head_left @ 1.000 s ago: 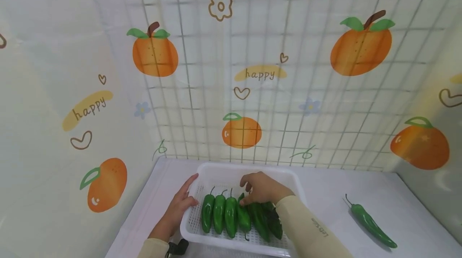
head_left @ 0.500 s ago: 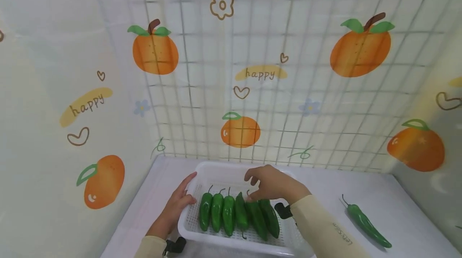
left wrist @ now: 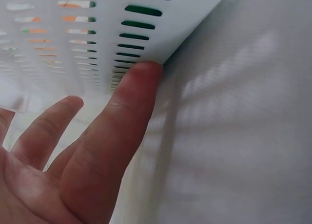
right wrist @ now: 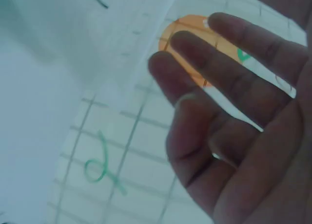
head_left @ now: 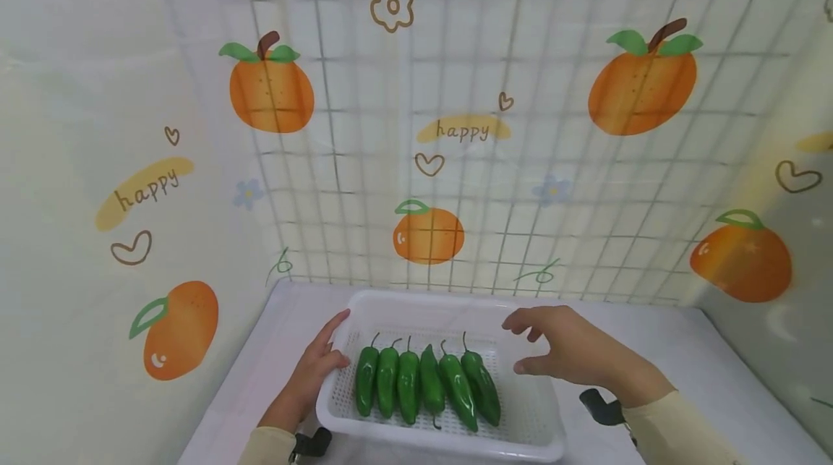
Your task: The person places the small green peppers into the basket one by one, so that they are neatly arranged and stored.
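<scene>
A white plastic basket (head_left: 390, 427) with slotted walls stands on the table. In it lies a row of several green peppers (head_left: 408, 387), side by side. Most stems point to the far side; one pepper (head_left: 432, 380) has its stem toward the near side. My left hand (head_left: 309, 371) rests against the basket's left side, its fingers fairly straight; in the left wrist view a fingertip (left wrist: 141, 80) touches the slotted wall low down, from outside. Over the basket's right rim hovers my right hand (head_left: 573, 346), fingers loosely bent and parted from the thumb, holding nothing.
The white tabletop (head_left: 254, 349) extends on both sides of the basket. Behind it hangs a curtain (head_left: 429, 74) printed with oranges, with a grid showing through. Camera mounts (head_left: 601, 407) sit at both wrists.
My right hand has left the rightmost peppers and moved right, over the rim. The lone pepper on the table at right is now out of sight behind the arm. The left hand stays.
</scene>
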A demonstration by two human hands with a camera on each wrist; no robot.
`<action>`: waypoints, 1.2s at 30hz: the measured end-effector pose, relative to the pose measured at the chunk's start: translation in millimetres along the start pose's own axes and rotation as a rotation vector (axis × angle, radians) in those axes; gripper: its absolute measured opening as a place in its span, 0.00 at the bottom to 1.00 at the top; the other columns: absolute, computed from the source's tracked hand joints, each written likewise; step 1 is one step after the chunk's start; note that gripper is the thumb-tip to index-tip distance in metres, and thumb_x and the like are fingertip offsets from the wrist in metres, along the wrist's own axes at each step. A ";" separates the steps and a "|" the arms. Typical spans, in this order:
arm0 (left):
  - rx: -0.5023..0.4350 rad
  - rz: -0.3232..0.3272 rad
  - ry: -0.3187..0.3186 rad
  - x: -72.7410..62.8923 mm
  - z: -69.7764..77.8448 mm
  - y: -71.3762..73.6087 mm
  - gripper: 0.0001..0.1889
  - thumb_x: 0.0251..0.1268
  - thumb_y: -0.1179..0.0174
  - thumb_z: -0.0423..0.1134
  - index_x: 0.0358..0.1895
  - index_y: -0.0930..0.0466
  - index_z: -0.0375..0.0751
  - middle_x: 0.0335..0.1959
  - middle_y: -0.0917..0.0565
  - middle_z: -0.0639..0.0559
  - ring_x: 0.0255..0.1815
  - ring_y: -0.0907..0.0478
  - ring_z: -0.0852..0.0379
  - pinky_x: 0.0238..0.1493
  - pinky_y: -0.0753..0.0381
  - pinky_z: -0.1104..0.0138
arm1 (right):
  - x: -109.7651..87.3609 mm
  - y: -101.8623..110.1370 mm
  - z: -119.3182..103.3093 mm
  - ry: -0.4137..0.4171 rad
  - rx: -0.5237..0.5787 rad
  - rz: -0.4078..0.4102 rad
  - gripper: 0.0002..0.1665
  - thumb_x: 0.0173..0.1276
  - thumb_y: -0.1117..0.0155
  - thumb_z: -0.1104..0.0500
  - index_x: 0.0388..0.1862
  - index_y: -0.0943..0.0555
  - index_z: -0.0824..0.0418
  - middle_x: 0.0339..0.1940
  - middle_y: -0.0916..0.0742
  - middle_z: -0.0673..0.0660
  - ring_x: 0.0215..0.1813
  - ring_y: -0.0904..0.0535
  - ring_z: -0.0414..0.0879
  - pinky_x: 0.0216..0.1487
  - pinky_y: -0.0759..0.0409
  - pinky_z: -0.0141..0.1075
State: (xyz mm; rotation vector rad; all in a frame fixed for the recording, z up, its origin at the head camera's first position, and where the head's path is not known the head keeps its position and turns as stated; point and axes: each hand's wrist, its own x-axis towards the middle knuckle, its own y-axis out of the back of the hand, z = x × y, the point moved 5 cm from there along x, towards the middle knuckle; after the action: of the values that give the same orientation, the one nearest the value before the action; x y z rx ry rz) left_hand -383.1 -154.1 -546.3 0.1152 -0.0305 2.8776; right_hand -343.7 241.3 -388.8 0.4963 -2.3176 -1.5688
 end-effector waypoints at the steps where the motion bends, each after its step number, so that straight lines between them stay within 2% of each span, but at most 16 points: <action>1: 0.005 0.004 -0.001 -0.5 0.6 0.6 0.44 0.67 0.50 0.29 0.85 0.45 0.64 0.79 0.32 0.38 0.71 0.26 0.33 0.57 0.16 0.49 | -6.3 -0.3 5.3 -0.022 -0.002 0.010 0.34 0.54 0.13 0.47 0.60 0.16 0.46 0.54 0.13 0.45 0.51 0.17 0.45 0.50 0.15 0.47; 6: 0.010 -0.003 -0.001 -0.8 -0.3 0.6 0.43 0.68 0.51 0.28 0.85 0.45 0.65 0.79 0.32 0.39 0.72 0.26 0.34 0.58 0.16 0.49 | -39.2 -1.5 37.7 -0.146 -0.004 0.053 0.40 0.49 0.12 0.45 0.63 0.17 0.47 0.56 0.13 0.50 0.53 0.17 0.49 0.46 0.12 0.50; 8: 0.008 -0.007 -0.004 -0.2 -1.2 0.4 0.43 0.68 0.51 0.29 0.85 0.45 0.65 0.79 0.32 0.39 0.72 0.26 0.34 0.58 0.16 0.49 | -51.2 -1.0 52.5 -0.164 0.012 0.060 0.42 0.49 0.11 0.46 0.64 0.17 0.49 0.57 0.13 0.52 0.54 0.16 0.53 0.44 0.12 0.52; 10: 0.005 -0.006 -0.006 0.2 -2.2 0.5 0.43 0.69 0.51 0.29 0.85 0.45 0.65 0.79 0.32 0.39 0.72 0.26 0.34 0.58 0.16 0.49 | -60.3 -1.4 68.4 -0.202 0.024 0.052 0.43 0.48 0.11 0.45 0.64 0.17 0.48 0.57 0.13 0.53 0.54 0.16 0.53 0.43 0.12 0.53; 13: 0.004 -0.001 -0.001 -0.6 -3.7 1.8 0.43 0.69 0.51 0.29 0.85 0.45 0.65 0.79 0.32 0.38 0.71 0.26 0.34 0.57 0.15 0.49 | -70.9 -2.9 90.8 -0.230 0.025 0.028 0.43 0.48 0.12 0.46 0.65 0.18 0.49 0.57 0.12 0.53 0.54 0.16 0.54 0.47 0.13 0.56; 16: 0.008 -0.001 0.009 -1.6 -3.9 4.0 0.43 0.68 0.51 0.29 0.85 0.45 0.65 0.79 0.31 0.38 0.71 0.26 0.34 0.57 0.15 0.49 | -76.2 -6.1 112.4 -0.279 -0.017 -0.007 0.44 0.48 0.12 0.47 0.66 0.18 0.51 0.56 0.11 0.55 0.55 0.16 0.57 0.51 0.16 0.60; 19: 0.022 0.005 -0.003 0.0 -2.4 8.9 0.43 0.67 0.50 0.29 0.84 0.44 0.66 0.78 0.30 0.38 0.70 0.25 0.34 0.56 0.15 0.49 | -77.0 -10.9 132.2 -0.301 -0.081 -0.023 0.46 0.47 0.11 0.49 0.67 0.19 0.54 0.59 0.12 0.60 0.59 0.17 0.62 0.57 0.21 0.66; 23: 0.038 0.006 -0.025 3.9 0.5 14.8 0.44 0.67 0.50 0.28 0.84 0.44 0.67 0.77 0.29 0.39 0.68 0.23 0.34 0.54 0.14 0.49 | -77.1 -16.8 154.6 -0.328 -0.133 -0.029 0.49 0.45 0.10 0.51 0.68 0.19 0.61 0.64 0.16 0.69 0.63 0.21 0.70 0.59 0.25 0.70; 26: 0.035 -0.002 -0.024 5.7 1.2 15.4 0.44 0.66 0.50 0.28 0.84 0.44 0.68 0.77 0.29 0.40 0.68 0.22 0.36 0.54 0.14 0.49 | -80.0 -19.6 169.0 -0.341 -0.141 -0.030 0.51 0.44 0.10 0.51 0.67 0.20 0.64 0.62 0.16 0.71 0.62 0.22 0.73 0.58 0.26 0.71; 30: 0.016 0.003 -0.012 4.4 0.8 12.9 0.44 0.66 0.51 0.27 0.84 0.43 0.68 0.77 0.29 0.39 0.67 0.22 0.35 0.54 0.14 0.49 | -84.6 -23.3 185.9 -0.361 -0.122 -0.036 0.52 0.43 0.10 0.50 0.68 0.21 0.64 0.60 0.16 0.71 0.60 0.21 0.72 0.56 0.24 0.71; 36: -0.006 -0.020 -0.004 0.4 1.0 4.4 0.44 0.67 0.52 0.27 0.84 0.44 0.68 0.77 0.30 0.35 0.67 0.23 0.33 0.54 0.14 0.49 | -95.7 -26.5 207.4 -0.447 -0.104 -0.074 0.53 0.45 0.11 0.47 0.69 0.23 0.63 0.54 0.15 0.74 0.47 0.16 0.64 0.43 0.16 0.63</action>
State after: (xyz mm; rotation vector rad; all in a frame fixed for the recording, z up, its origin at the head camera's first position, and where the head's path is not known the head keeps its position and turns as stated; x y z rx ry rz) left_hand -384.6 -158.3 -545.4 0.1202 -0.0382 2.8568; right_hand -343.9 446.2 -493.1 0.2235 -2.5327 -1.9941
